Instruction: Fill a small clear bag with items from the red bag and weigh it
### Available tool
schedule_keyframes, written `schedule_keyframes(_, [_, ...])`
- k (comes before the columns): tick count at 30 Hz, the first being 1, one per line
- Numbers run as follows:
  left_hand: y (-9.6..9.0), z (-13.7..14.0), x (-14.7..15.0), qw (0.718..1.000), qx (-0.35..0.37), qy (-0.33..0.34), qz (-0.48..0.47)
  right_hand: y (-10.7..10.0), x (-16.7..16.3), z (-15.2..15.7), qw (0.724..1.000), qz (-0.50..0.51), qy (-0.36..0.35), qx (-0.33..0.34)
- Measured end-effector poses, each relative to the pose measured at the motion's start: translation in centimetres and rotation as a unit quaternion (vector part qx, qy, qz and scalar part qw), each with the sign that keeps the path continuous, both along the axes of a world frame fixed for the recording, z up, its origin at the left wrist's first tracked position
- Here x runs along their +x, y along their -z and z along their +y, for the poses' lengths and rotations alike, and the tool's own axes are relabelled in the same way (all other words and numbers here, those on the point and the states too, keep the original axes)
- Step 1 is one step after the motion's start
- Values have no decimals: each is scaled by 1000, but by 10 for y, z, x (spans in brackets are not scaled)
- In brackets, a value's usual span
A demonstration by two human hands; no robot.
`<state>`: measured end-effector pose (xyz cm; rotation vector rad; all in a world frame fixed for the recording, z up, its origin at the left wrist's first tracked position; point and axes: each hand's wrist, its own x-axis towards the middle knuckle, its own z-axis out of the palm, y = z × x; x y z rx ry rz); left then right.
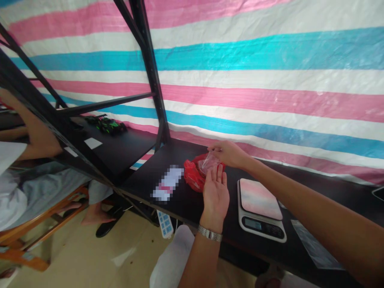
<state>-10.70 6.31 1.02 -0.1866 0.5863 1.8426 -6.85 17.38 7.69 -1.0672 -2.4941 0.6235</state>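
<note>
Makeshift packing or small-goods workroom. Evidence: striped plastic tarpaulin (255, 68) as backdrop at 12 o'clock; black metal shelving frame (150, 72) at 10 o'clock; black bench (186, 200); digital weighing scale (260, 208) at 4 o'clock; clear bags (315, 248).

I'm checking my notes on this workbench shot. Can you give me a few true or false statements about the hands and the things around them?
1. The right hand pinches a small clear bag. True.
2. The left hand lies palm up under that bag. True.
3. The kitchen scale carries a red bag. False: its platform is bare; the red bag lies on the black table.
4. The left wrist is bare. False: it wears a metal watch.
</note>
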Motion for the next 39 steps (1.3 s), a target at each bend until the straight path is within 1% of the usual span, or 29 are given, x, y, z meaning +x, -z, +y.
schedule_keyframes(2, [1, 2, -3, 999, 0, 3, 41, 5, 20, -6, 999, 45, 20, -17])
schedule_keyframes(3, [2, 3, -3, 997, 1, 2, 72, 8, 34, -11, 997, 63, 24, -38])
schedule_keyframes(5, [5, 2, -4, 986, 3, 0, 166, 16, 67, -25, 991, 87, 16, -103])
schedule_keyframes(6, [8, 0, -2, 974, 7, 6, 228, 20, 85, -33, 986, 98, 13, -132])
schedule_keyframes(7, [11, -4, 0, 956, 16, 16, 293, 25, 103, -43, 983, 106, 13, -148])
schedule_keyframes(9, [20, -17, 8, 905, 54, 63, 418, 34, 138, -63, 977, 150, 45, -147])
schedule_keyframes(10, [24, -25, 14, 881, 75, 90, 459, 39, 153, -74, 972, 169, 62, -153])
schedule_keyframes(12, [33, -41, 28, 829, 107, 170, 521, 51, 179, -95, 960, 201, 95, -174])
schedule_keyframes(13, [36, -49, 36, 805, 114, 205, 545, 57, 188, -105, 954, 204, 107, -189])
schedule_keyframes(14, [39, -56, 43, 785, 113, 225, 565, 63, 197, -114, 951, 204, 121, -200])
schedule_keyframes(15, [40, -61, 50, 770, 109, 237, 582, 68, 203, -123, 947, 204, 137, -206])
schedule_keyframes(17, [40, -68, 61, 753, 96, 243, 604, 76, 213, -136, 939, 213, 173, -208])
schedule_keyframes(20, [42, -71, 69, 727, 81, 260, 631, 80, 224, -146, 923, 249, 210, -206])
schedule_keyframes(22, [49, -73, 70, 696, 50, 234, 677, 77, 233, -145, 916, 268, 216, -204])
schedule_keyframes(23, [54, -73, 70, 674, 22, 198, 711, 75, 238, -143, 915, 276, 219, -198])
schedule_keyframes(24, [61, -73, 69, 643, -10, 157, 750, 72, 244, -141, 913, 286, 223, -188])
schedule_keyframes(25, [67, -73, 67, 602, -46, 125, 787, 69, 250, -138, 909, 300, 229, -177])
schedule_keyframes(26, [74, -73, 66, 559, -83, 114, 817, 67, 256, -134, 903, 317, 237, -168])
schedule_keyframes(27, [80, -71, 64, 521, -103, 124, 839, 66, 261, -131, 893, 339, 248, -163])
schedule_keyframes(28, [85, -69, 62, 490, -104, 139, 854, 65, 267, -129, 880, 364, 259, -164])
schedule_keyframes(29, [88, -66, 60, 467, -98, 156, 865, 65, 271, -127, 864, 390, 269, -171])
schedule_keyframes(30, [90, -62, 58, 451, -88, 169, 872, 66, 275, -126, 848, 414, 277, -183])
schedule_keyframes(31, [91, -59, 56, 441, -80, 176, 877, 68, 278, -125, 832, 434, 283, -198])
schedule_keyframes(33, [88, -53, 51, 432, -80, 176, 881, 74, 282, -126, 808, 459, 289, -230])
schedule_keyframes(35, [81, -53, 46, 440, -87, 176, 876, 78, 281, -127, 800, 462, 289, -250])
schedule_keyframes(36, [76, -56, 44, 453, -87, 175, 870, 79, 280, -127, 804, 455, 287, -253])
schedule_keyframes(37, [71, -60, 41, 474, -83, 174, 859, 78, 276, -126, 813, 443, 284, -249])
schedule_keyframes(38, [65, -65, 40, 503, -74, 172, 844, 78, 271, -126, 826, 426, 276, -245])
schedule_keyframes(39, [58, -70, 39, 540, -62, 168, 822, 76, 263, -125, 842, 404, 261, -243])
